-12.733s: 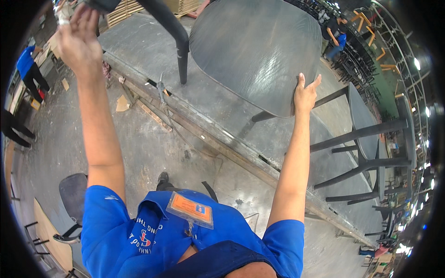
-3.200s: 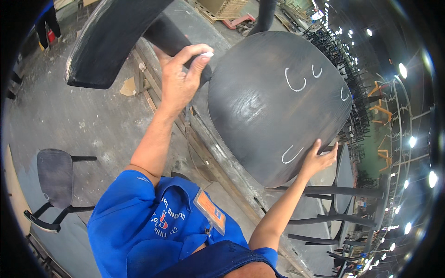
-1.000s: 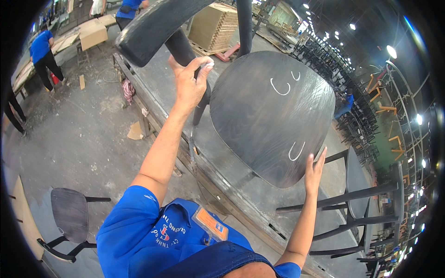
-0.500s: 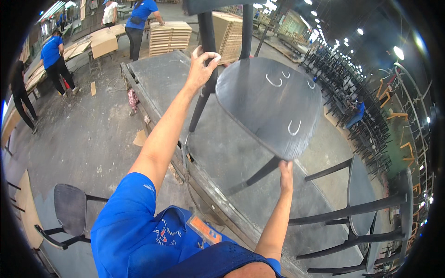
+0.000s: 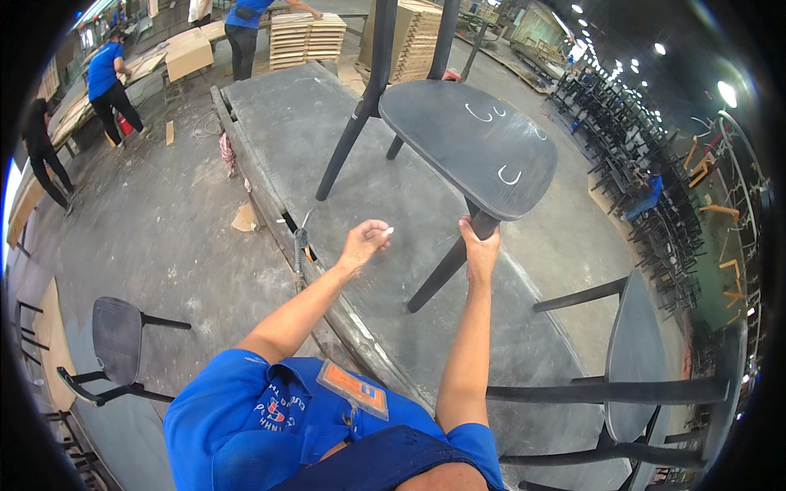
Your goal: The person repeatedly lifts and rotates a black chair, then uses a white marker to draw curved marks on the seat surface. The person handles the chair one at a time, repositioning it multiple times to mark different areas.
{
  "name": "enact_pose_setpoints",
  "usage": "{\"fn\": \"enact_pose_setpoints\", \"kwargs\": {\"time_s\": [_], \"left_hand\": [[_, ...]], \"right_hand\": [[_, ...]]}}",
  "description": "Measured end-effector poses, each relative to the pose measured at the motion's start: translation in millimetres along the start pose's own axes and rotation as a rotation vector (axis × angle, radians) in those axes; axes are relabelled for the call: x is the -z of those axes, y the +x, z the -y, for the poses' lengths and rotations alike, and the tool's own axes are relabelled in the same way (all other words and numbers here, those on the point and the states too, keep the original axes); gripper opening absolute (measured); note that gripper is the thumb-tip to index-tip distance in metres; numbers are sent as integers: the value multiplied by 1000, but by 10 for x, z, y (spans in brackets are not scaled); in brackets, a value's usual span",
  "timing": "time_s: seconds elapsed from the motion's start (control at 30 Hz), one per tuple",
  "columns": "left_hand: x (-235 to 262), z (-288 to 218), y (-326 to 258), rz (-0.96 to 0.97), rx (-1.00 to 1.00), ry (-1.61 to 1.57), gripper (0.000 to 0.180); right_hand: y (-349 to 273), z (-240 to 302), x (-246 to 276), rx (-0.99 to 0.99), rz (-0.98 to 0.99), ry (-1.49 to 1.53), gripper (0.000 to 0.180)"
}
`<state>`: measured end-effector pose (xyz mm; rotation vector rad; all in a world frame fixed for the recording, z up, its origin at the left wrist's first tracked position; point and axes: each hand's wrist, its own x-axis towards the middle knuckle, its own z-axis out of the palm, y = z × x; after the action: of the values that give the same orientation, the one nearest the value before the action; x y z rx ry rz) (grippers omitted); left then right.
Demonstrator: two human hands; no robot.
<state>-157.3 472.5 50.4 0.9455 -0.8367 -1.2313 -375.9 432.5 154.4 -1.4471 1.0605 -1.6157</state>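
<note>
A black wooden chair [image 5: 458, 135] stands tilted on the dark worktable, its seat carrying several curved white chalk marks. My right hand [image 5: 481, 250] is wrapped round the top of the chair's near front leg, just under the seat edge. Over the tabletop, left of that leg and apart from the chair, my left hand [image 5: 366, 245] is closed in a pinch. A small white piece of chalk [image 5: 387, 232] pokes out between its thumb and fingertips.
The long worktable [image 5: 274, 106] has a worn edge with a cable on it. Another black chair [image 5: 634, 360] lies on its side at the right. One more chair [image 5: 119, 340] is low at the left. Stacked boards [image 5: 304, 41], co-workers and rows of chair frames [image 5: 614, 135] stand beyond.
My left hand has come off the chair's back post and moved down nearer to me. The right hand has shifted up with the leg, and the chair's seat sits a little farther away.
</note>
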Motion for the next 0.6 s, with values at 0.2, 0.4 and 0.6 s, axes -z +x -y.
{"fn": "enact_pose_setpoints", "kwargs": {"time_s": [0.2, 0.4, 0.6], "left_hand": [[-919, 92, 471, 86, -10, 2, 13], [-1213, 219, 479, 136, 102, -69, 8], [-1152, 214, 371, 220, 175, -220, 11]], "right_hand": [[-48, -181, 156, -324, 261, 95, 27], [-79, -327, 137, -254, 255, 128, 37], [-120, -382, 149, -221, 219, 60, 26]]}}
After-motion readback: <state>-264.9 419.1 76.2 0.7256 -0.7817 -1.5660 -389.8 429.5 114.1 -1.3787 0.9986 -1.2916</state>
